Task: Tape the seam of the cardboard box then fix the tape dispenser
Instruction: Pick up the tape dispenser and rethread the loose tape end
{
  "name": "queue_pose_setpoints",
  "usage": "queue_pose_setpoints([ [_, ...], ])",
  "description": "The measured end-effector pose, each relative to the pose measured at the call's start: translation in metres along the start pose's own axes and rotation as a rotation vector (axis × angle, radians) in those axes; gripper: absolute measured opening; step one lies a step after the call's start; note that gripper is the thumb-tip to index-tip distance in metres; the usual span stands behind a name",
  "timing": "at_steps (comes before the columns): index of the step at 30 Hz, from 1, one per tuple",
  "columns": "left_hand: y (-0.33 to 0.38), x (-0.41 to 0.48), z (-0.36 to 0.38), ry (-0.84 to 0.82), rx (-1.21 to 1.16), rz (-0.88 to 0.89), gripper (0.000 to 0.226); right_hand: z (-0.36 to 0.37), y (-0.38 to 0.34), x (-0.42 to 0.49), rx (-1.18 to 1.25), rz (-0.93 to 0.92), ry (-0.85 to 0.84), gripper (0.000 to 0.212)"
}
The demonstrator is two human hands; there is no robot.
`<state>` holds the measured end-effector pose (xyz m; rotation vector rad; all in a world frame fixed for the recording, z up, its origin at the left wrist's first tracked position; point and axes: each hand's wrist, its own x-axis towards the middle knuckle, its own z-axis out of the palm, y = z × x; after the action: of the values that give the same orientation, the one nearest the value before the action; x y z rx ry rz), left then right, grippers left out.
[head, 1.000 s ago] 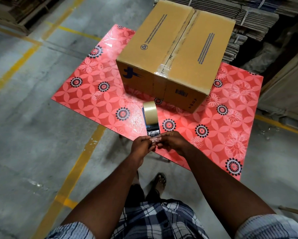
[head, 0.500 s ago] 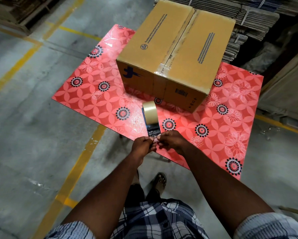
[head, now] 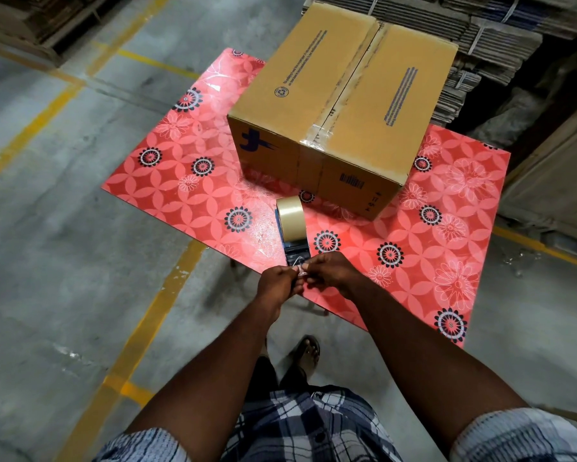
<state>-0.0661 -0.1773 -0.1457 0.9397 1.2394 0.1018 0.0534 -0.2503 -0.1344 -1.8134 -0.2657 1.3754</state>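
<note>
- The left hand [head: 278, 284] and right hand [head: 333, 271] are brought together at the near edge of the table [head: 167, 191], fingertips pinched on a crumpled bit of clear tape [head: 300, 265].
- The tape dispenser [head: 292, 230] is seen on the table just beyond the hands, its near end touching them.
- The cardboard box [head: 340, 105] is set further back, beyond the dispenser, its top seam already taped.
</note>
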Motion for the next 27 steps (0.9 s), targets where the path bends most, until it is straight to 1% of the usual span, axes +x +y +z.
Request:
queue_pose_setpoints([
  [4, 0.0022, -0.0031, 0.0028, 0.006, -0.045, -0.013, 0.025, -0.0020, -0.0005, 0.0015, -0.025, -0.012, -0.010, 0.010],
  [8, 0.0014, -0.0046, 0.0060, -0.025, -0.054, -0.040, 0.018, -0.0036, 0.0004, 0.0021, -0.035, -0.027, -0.014, 0.016],
  [9, 0.0000, -0.0036, 0.0060, -0.031, -0.059, -0.047, 0.017, -0.0049, 0.0011, 0.0024, -0.039, -0.019, -0.026, 0.014],
  [11, -0.0024, -0.0012, 0.0046, -0.024, -0.063, -0.060, 0.019, -0.0076, 0.0028, 0.0036, -0.044, 0.008, -0.049, 0.013],
  [13, -0.0028, 0.0009, 0.0031, -0.005, -0.068, -0.066, 0.023, -0.0092, 0.0037, 0.0052, -0.032, 0.028, -0.053, 0.021],
  [16, -0.0015, 0.0006, 0.0019, 0.007, -0.110, -0.068, 0.026, -0.0095, 0.0018, 0.0039, -0.004, 0.019, -0.046, 0.025],
  [21, -0.0042, 0.0029, 0.0011, 0.040, -0.086, -0.039, 0.015, -0.0095, 0.0021, 0.0046, -0.005, -0.005, -0.060, 0.028],
  [27, -0.0019, -0.0001, 0.0021, 0.008, -0.091, -0.015, 0.023, -0.0091, 0.0047, 0.0053, -0.030, -0.026, -0.036, 0.028],
])
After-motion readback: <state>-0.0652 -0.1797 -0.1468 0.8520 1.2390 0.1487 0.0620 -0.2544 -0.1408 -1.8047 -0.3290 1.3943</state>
